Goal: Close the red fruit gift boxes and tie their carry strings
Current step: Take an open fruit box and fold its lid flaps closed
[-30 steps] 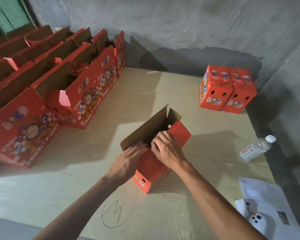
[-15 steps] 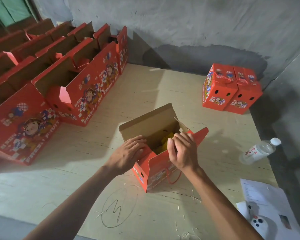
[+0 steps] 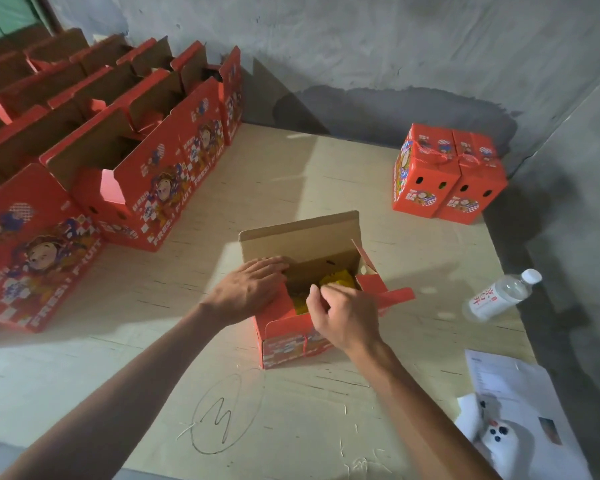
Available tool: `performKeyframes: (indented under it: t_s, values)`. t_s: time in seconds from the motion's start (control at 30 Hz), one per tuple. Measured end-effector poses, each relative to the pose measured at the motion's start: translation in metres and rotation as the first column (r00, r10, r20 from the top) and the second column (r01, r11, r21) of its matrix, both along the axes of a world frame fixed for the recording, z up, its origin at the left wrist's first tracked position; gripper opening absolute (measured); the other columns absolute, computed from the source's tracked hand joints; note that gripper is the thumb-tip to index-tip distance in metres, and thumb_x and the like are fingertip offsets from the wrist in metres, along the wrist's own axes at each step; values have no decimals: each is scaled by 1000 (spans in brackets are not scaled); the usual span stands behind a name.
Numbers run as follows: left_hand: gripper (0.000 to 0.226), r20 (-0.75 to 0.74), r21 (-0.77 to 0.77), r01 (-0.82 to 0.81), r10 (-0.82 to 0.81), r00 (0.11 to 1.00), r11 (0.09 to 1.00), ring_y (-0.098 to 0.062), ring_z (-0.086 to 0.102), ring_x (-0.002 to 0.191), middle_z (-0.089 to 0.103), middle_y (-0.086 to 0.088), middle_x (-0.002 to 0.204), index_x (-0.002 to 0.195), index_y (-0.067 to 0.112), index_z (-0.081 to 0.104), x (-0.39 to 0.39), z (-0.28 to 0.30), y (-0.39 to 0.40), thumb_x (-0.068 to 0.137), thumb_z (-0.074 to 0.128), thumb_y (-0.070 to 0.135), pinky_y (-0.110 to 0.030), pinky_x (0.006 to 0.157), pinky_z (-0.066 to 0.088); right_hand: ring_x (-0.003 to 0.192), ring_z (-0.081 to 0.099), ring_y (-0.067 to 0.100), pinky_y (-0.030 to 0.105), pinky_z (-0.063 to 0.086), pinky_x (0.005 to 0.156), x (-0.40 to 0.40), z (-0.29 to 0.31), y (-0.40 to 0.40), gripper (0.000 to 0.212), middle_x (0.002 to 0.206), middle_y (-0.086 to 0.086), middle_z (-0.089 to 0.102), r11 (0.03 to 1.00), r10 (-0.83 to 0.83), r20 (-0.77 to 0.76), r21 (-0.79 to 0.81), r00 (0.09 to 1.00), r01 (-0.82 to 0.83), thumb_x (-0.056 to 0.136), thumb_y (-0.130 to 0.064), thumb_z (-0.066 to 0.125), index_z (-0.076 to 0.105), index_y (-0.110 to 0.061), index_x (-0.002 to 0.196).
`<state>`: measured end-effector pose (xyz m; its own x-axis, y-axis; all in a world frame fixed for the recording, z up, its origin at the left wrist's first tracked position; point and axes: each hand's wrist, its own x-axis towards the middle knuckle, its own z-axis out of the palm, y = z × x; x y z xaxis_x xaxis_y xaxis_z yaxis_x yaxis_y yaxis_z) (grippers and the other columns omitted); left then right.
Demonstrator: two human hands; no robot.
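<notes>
An open red fruit gift box (image 3: pixel 284 344) stands in the middle of the plywood table (image 3: pixel 291 174). Its brown back flap (image 3: pixel 298 240) is upright and its right side flap (image 3: pixel 392 296) hangs outward. Yellow contents (image 3: pixel 338 282) show inside. My left hand (image 3: pixel 253 289) lies flat with straight fingers on the box's left side flap. My right hand (image 3: pixel 343 313) is at the top edge of the front wall with its fingers curled round it. A red carry string (image 3: pixel 305 344) hangs on the front face. Two closed boxes (image 3: pixel 430 174) with tied strings stand at the back right.
Rows of open red boxes (image 3: pixel 146 181) fill the left side up to the wall. A water bottle (image 3: pixel 499 296) lies at the right edge. Papers (image 3: pixel 513 386) and a white device (image 3: pixel 496 441) sit at the near right. A pen circle (image 3: pixel 222 414) marks the table in front.
The box went from tipped on its side to upright and open. My left hand slid flat onto the left flap, and my right hand dropped to the front edge.
</notes>
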<state>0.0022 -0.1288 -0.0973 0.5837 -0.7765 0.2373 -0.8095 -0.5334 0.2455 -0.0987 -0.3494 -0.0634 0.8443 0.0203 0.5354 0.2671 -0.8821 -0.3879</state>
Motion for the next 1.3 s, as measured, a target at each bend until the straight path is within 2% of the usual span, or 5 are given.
performKeyframes:
  t_s: [0.2,0.5,0.87,1.03,1.3]
  values:
    - [31,-57,-174,-198,191,980,965,-26,58,114,63,-1,127,119,18,71,-55,-7,-15,95,70,37,-42,99,46,73,59,15,31,49,58,13,15,-46,13,86,1,62,940,-267,150,260,952,223,99,-20,62,62,-10,93]
    - [15,-263,-283,-368,297,918,886,-19,50,104,63,12,118,109,29,76,-76,-22,-10,94,73,30,-41,90,48,132,51,21,35,45,103,14,-2,-122,52,157,-5,43,991,-17,-808,64,589,116,100,-48,58,45,-42,150]
    - [28,-406,-136,-282,206,890,950,-26,46,133,46,-5,155,126,12,70,-43,-20,3,105,56,23,-42,112,43,116,65,30,40,53,94,-15,-11,-109,51,137,3,66,988,-139,-725,-60,674,140,102,-49,53,44,-42,152]
    - [26,-449,-117,-363,276,850,924,-26,43,137,46,-4,155,121,13,74,-49,-10,-5,106,53,15,-43,115,39,100,65,13,25,47,65,-26,-15,-111,17,124,-13,59,976,-207,-388,-15,898,218,93,-29,71,68,-28,109]
    - [35,-287,-22,-373,352,891,928,-23,25,152,33,-1,164,137,31,65,-63,0,-2,108,46,20,-44,121,31,149,24,-2,24,31,113,-18,-21,-116,62,168,-25,7,992,74,-705,122,705,19,104,-40,53,29,-28,160]
